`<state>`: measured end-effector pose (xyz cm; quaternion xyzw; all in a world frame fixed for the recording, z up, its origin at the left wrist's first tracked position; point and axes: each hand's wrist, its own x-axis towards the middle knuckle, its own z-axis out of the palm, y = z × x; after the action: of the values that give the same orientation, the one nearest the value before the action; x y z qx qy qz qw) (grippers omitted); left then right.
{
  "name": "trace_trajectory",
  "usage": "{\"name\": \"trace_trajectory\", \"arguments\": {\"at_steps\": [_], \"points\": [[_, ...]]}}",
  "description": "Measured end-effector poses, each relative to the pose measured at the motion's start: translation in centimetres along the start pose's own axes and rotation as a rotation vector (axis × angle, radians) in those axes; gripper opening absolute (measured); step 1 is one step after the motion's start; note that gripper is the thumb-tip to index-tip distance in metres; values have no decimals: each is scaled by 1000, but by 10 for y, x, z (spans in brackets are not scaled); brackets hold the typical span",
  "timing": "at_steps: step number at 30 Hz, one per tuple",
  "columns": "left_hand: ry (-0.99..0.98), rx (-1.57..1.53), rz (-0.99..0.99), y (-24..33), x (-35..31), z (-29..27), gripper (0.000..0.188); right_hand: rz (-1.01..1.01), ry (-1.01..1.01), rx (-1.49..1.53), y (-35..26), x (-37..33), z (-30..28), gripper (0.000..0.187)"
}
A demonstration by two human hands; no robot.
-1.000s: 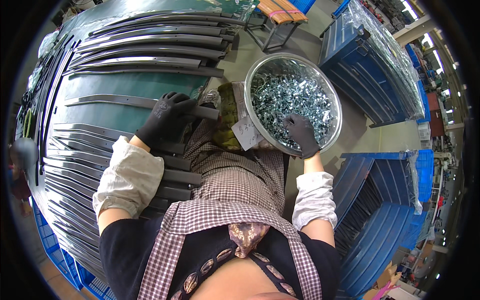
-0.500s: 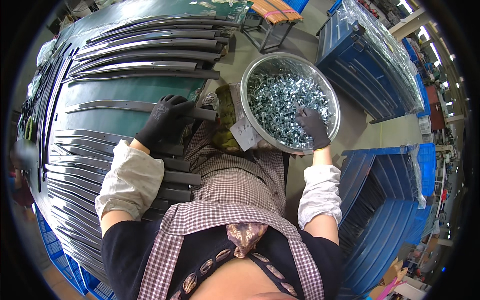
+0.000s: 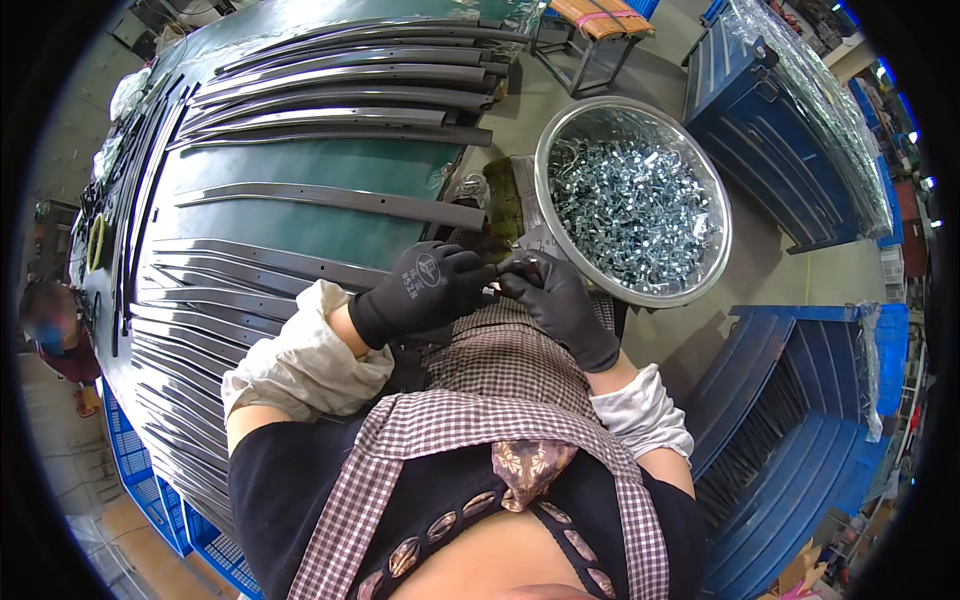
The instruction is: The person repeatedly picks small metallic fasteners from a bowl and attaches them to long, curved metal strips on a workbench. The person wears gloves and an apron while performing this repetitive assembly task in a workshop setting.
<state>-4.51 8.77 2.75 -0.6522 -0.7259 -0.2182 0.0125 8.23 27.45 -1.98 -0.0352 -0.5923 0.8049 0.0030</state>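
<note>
My left hand (image 3: pixel 425 287) and my right hand (image 3: pixel 560 308), both in dark gloves, meet in front of my lap with fingertips pinched together. A small shiny metal piece (image 3: pixel 489 291) shows between them; its exact shape is mostly hidden by the fingers. Just beyond the hands, one long dark metal strip (image 3: pixel 330 199) lies apart on the green table (image 3: pixel 300 165). More dark strips (image 3: pixel 235 300) lie side by side under and left of my left forearm. Right of my hands stands a clear round bowl (image 3: pixel 728 235) holding many small silvery metal pieces (image 3: pixel 630 205).
Another group of dark strips (image 3: pixel 350 75) lies at the table's far side. Blue metal bins (image 3: pixel 780 150) stand to the right, one lower right (image 3: pixel 800 470) with dark strips inside. A wooden-topped stool (image 3: pixel 600 18) is beyond the bowl. A person (image 3: pixel 60 330) is at far left.
My right hand has come out of the bowl to my left hand. The left hand has let go of the separate strip and moved toward me. The view has shifted.
</note>
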Motion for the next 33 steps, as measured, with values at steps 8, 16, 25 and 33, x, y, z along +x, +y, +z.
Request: {"name": "trace_trajectory", "arguments": {"at_steps": [8,16,25,33], "points": [[-8,284,180,-10,-9,6,34,235,-95,-213,-22,-3,10,36],[-88,318,225,-23,-1,9,37,132,30,-101,-3,1,0,40],[-53,-16,-93,-82,-8,7,44,-468,177,-958,42,12,-28,44],[-89,-180,-108,-71,-7,12,40,-671,67,-1003,48,31,-34,34]]}}
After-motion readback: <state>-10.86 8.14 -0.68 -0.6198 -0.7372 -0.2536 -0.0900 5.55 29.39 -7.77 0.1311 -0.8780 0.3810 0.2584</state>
